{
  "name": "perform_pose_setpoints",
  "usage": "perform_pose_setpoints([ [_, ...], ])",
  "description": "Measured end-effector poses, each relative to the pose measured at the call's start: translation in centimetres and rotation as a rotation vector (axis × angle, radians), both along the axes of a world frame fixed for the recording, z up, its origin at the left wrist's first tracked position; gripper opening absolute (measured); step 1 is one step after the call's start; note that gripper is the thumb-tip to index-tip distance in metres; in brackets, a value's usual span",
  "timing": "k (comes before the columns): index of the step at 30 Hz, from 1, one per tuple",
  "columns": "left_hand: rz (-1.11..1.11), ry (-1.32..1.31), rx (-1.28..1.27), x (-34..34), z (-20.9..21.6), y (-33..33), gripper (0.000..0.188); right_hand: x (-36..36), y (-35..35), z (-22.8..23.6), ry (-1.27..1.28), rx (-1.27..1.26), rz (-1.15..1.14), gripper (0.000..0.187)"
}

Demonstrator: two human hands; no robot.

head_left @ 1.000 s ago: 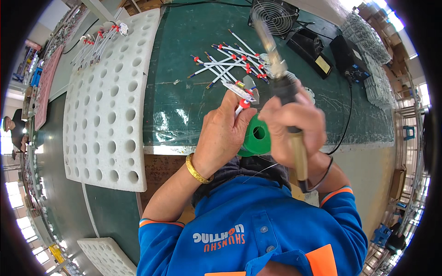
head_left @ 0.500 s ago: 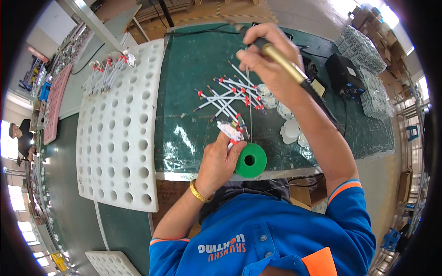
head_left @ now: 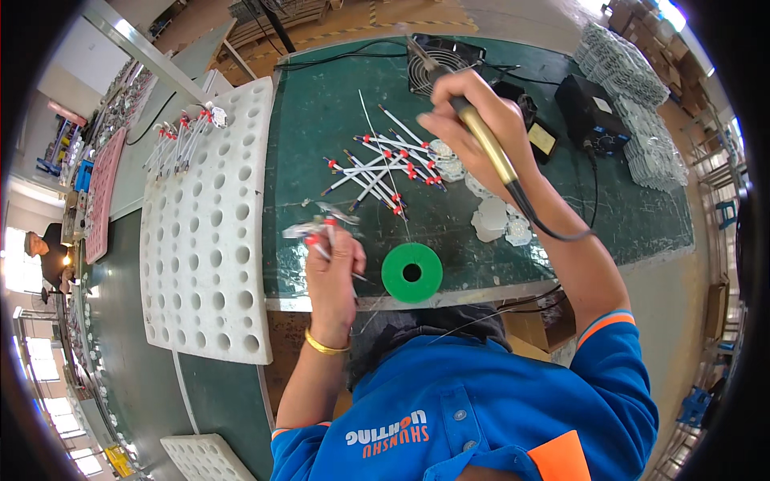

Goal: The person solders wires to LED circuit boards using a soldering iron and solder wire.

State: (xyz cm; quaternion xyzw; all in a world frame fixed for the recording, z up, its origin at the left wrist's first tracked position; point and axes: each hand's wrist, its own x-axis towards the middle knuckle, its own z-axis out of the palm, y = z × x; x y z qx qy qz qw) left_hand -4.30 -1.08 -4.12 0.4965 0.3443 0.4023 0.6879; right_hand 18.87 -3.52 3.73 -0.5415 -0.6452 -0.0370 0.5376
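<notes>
My right hand (head_left: pixel 507 128) is raised above the far right of the bench, closed round a soldering iron (head_left: pixel 488 146) with a gold handle; its tip points away from me. Near the bench's front edge, my left hand (head_left: pixel 330 276) pinches white lamp pieces (head_left: pixel 300 231), pale discs with red-banded stems, blurred by motion. A green spool (head_left: pixel 393 276) stands just right of that hand. From it a thin solder wire (head_left: pixel 375 132) rises past a pile of white leads (head_left: pixel 377 164) with red bands. Flat white boards (head_left: pixel 489 220) lie right of the pile.
A white foam tray (head_left: pixel 230 276) full of holes borders the bench on the left, with finished-looking lamp pieces (head_left: pixel 184 136) at its far end. Farther back are a fan (head_left: pixel 437 68), a black soldering station (head_left: pixel 589 120) and stacked white boards (head_left: pixel 622 68).
My left hand has moved left, away from the spool and the solder wire, carrying the lamp pieces. My right hand has come slightly nearer with the soldering iron.
</notes>
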Motion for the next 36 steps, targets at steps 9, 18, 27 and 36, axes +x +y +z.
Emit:
perform_pose_setpoints([
  [9, -0.119, -0.659, -0.250, -3.8, 3.0, -0.3, 0.012, 0.8, -10.6, -5.6, -0.431, -0.395, -0.042, 0.033],
  [18, -0.368, -0.386, -0.265, -1.6, 2.6, 4.1, 0.020, 2.4, -11.5, -7.9, -0.559, -0.434, -0.096, 0.032],
  [27, -0.450, 0.727, 0.858, 5.7, 0.7, 7.3, 0.023, 2.8, -11.1, -8.5, -0.278, -0.154, -0.181, 0.032],
  [36, -0.533, 0.930, 0.932, 7.2, -0.3, 8.4, 0.025, 2.0, -9.5, -7.6, 0.073, -0.039, -0.248, 0.026],
])
